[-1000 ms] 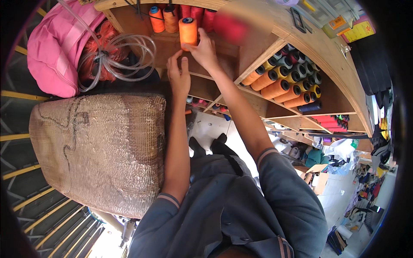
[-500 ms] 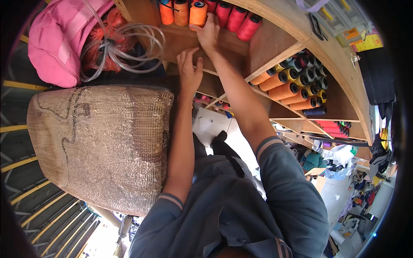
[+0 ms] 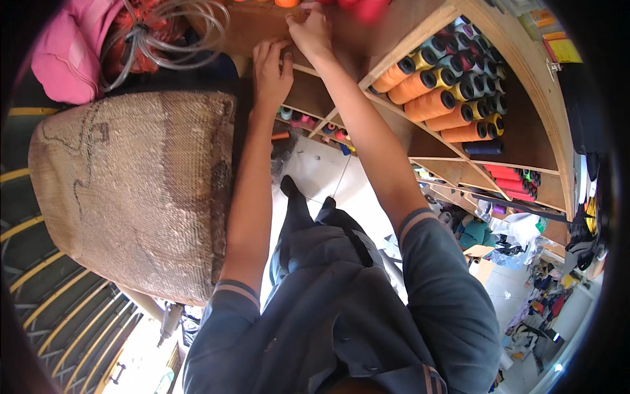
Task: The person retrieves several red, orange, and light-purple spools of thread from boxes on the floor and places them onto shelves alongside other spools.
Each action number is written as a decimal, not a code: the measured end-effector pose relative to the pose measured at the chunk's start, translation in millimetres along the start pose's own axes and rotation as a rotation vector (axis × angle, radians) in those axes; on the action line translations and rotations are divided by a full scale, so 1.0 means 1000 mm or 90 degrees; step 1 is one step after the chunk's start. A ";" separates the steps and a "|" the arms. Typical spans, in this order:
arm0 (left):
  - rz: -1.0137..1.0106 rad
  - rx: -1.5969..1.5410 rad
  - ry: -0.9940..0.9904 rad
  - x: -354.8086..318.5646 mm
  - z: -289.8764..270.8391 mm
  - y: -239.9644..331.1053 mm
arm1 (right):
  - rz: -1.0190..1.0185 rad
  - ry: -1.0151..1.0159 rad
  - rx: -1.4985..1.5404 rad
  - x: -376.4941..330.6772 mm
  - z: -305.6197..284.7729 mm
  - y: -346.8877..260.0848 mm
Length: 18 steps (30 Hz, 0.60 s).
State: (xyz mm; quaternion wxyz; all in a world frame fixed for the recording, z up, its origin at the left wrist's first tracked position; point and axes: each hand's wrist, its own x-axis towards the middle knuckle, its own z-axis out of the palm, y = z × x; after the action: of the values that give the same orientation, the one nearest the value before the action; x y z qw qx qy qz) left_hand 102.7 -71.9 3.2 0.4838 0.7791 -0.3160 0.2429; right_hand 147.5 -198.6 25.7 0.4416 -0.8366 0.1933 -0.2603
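My right hand (image 3: 312, 31) reaches into the upper shelf compartment at the top edge of the view. Its thumb is spread from the fingers, and the fingertips are partly cut off by the edge. Right of it, red thread spools (image 3: 363, 9) show as a blur; on the other side, the bottom of an orange thread spool (image 3: 287, 2) is just visible. I see no spool lifted in this hand. Lower and to the left, my left hand (image 3: 272, 71) lies by the front board of the shelf, fingers stretched out and holding nothing.
A wooden rack (image 3: 551, 151) curves along the right, with orange spools (image 3: 430, 105) and other colours stacked in its compartments. A brown woven-covered block (image 3: 131, 190) stands left. Beyond it are coiled clear tubing (image 3: 190, 49) and a pink bag (image 3: 65, 59). Clutter (image 3: 545, 295) covers the floor at right.
The view has shifted, so the upper spools are mostly cut off. My right hand has moved off the orange spool toward the red ones, which are now blurred. My left hand stays by the board.
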 end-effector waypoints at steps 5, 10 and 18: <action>-0.080 0.020 0.162 -0.077 0.020 0.033 | -0.271 0.023 0.042 -0.086 -0.066 0.000; -0.327 -0.012 -0.026 -0.211 0.042 0.007 | -0.356 -0.116 0.072 -0.186 -0.085 0.063; -0.414 0.134 -0.510 -0.386 0.120 -0.141 | -0.141 -0.190 -0.010 -0.289 -0.083 0.242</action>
State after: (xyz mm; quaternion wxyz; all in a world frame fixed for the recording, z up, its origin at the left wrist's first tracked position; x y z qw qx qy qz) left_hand -49.4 -34.6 -395.6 0.2942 0.9133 -0.1921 -0.2061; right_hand -153.0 -221.0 -214.4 0.4273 -0.8856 0.0343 -0.1787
